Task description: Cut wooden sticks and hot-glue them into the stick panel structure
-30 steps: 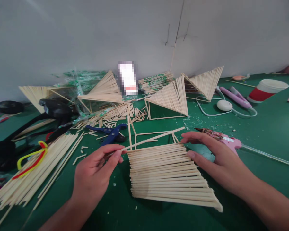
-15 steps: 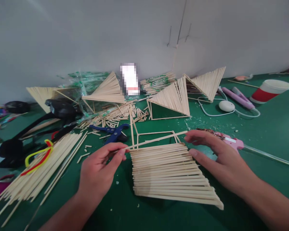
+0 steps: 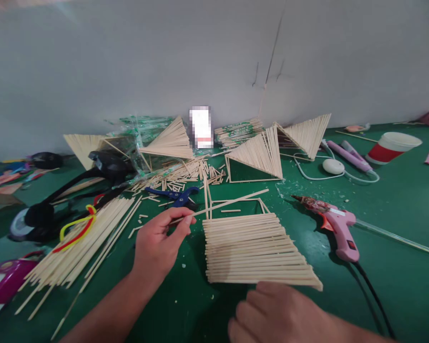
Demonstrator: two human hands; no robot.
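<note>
While near left hand, slatted stick panel beyond right hand.

We saw a plain grey wall filling the upper frame, faint glare upper left, and a green table spread below.

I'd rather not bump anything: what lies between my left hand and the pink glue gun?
In the head view, the slatted wooden panel, then green tabletop; the stick your left hand holds reaches partway across.
</note>
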